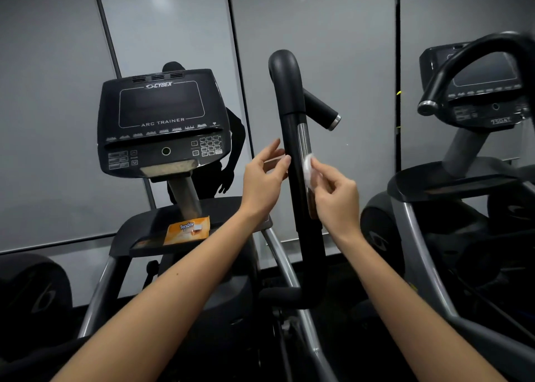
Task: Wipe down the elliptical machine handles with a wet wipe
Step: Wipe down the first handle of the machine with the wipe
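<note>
My hands were apart, one on each side of the handle (292, 150), which rose upright between them. My left hand (262, 179) was slack, its straight fingers just beside the bar's left edge (whether they touched it I cannot tell). My right hand (337, 196) pinched the wet wipe (309, 167) and held it against the shiny strip on the bar's right face. As the bar ran up and down, I judged the stroke should follow that line, led by the right. Farther off lay the orange packet (188, 229), below the console (162, 121).
</note>
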{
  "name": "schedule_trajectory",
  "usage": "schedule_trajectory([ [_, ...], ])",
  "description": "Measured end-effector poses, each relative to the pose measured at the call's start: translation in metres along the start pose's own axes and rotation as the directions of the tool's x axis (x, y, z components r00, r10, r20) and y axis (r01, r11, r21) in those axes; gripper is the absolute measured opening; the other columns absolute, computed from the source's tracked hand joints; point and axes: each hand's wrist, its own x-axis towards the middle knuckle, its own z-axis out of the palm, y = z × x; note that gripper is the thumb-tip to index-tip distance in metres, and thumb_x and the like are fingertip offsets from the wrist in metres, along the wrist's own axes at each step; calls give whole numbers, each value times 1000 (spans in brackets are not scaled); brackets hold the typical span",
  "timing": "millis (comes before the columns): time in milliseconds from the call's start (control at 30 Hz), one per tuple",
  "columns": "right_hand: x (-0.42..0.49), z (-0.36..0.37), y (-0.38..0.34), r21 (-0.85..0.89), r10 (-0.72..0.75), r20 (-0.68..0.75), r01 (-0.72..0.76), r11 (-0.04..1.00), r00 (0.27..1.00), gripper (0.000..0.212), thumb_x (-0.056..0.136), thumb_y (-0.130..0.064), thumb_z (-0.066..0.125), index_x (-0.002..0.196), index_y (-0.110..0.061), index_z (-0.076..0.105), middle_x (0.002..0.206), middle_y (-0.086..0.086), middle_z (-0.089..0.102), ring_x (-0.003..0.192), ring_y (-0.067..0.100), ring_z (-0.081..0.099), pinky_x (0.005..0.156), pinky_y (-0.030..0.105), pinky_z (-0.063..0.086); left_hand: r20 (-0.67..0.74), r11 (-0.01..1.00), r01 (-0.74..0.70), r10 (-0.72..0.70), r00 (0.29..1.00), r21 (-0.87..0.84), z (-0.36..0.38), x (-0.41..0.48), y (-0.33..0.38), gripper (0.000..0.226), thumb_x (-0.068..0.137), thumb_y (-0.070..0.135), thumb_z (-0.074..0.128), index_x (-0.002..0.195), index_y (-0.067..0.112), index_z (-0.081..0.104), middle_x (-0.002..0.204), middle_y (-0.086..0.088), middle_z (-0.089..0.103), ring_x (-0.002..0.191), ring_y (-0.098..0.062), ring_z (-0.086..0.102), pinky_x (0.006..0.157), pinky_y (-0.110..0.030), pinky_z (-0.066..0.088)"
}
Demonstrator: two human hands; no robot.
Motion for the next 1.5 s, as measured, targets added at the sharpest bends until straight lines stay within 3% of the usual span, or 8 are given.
schedule_trajectory([
  [400, 49, 3, 9, 109, 178, 197, -202, 973, 964, 36, 96, -6, 41, 68, -16, 61, 49, -9, 56, 54, 12, 54, 65, 40, 50, 11, 996, -91, 91, 996, 7, 1, 8, -11, 42, 90, 4, 56, 130, 16, 51, 116, -11, 63, 105, -21, 63, 88, -31, 54],
  [633, 50, 12, -14, 26, -101, 65, 100, 995, 993, 30, 93, -23, 55, 118, -9, 64, 105, -2, 70, 94, 8, 66, 84, 29, 55, 8, 995, -98, 98, 995, -28, 1, 10, -13, 43, 89, 4, 58, 126, 23, 50, 106, -2, 63, 98, -15, 63, 79, -21, 54],
  [800, 72, 20, -15, 106, 115, 82, -123, 987, 990, 42, 99, -23, 41, 64, -4, 53, 55, -1, 42, 48, 4, 37, 51, 21, 34, 14, 994, -103, 103, 995, -41, 1, 9, -11, 45, 89, 0, 55, 125, 26, 47, 100, 3, 63, 91, -9, 64, 75, -17, 53],
  [1000, 43, 8, 11, 184, 301, 191, -335, 924, 934, 47, 100, -24, 39, 76, 13, 55, 64, 10, 60, 62, 22, 60, 68, 42, 55, 19, 994, -106, 106, 994, -20, 0, 9, -10, 44, 89, 2, 56, 123, 29, 48, 100, 4, 65, 95, -13, 64, 88, -29, 53],
  [1067, 30, 2, 12, 180, 255, 169, -285, 941, 952, 44, 99, -23, 42, 65, 2, 54, 57, 13, 61, 56, 24, 62, 61, 38, 55, 25, 994, -103, 104, 994, -29, 0, 9, -10, 45, 89, 1, 56, 124, 27, 48, 99, 4, 65, 92, -11, 65, 83, -24, 54],
  [1267, 52, 12, -14, -23, -106, 72, 108, 994, 992, 34, 91, -18, 58, 124, -6, 59, 111, 7, 68, 90, 12, 61, 82, 26, 49, -7, 996, -88, 88, 996, 15, -1, 10, -9, 44, 87, 2, 60, 127, 17, 52, 113, -6, 61, 94, -14, 64, 81, -22, 55],
  [1400, 73, 19, -29, 55, -55, 49, 53, 997, 997, 24, 92, -29, 57, 79, -14, 70, 58, -2, 49, 54, 8, 37, 54, 22, 33, -24, 990, -130, 132, 991, 59, -2, 10, -3, 41, 83, 0, 64, 121, 17, 57, 116, -4, 61, 93, -13, 65, 89, -32, 53],
  [1500, 75, 17, -28, 150, 110, 62, -118, 982, 992, 35, 94, -29, 54, 64, -14, 64, 58, 8, 51, 59, 15, 40, 53, 28, 39, -23, 993, -108, 110, 994, 48, -2, 9, 1, 37, 84, 2, 63, 114, 22, 60, 117, -9, 63, 96, -18, 66, 90, -36, 54],
])
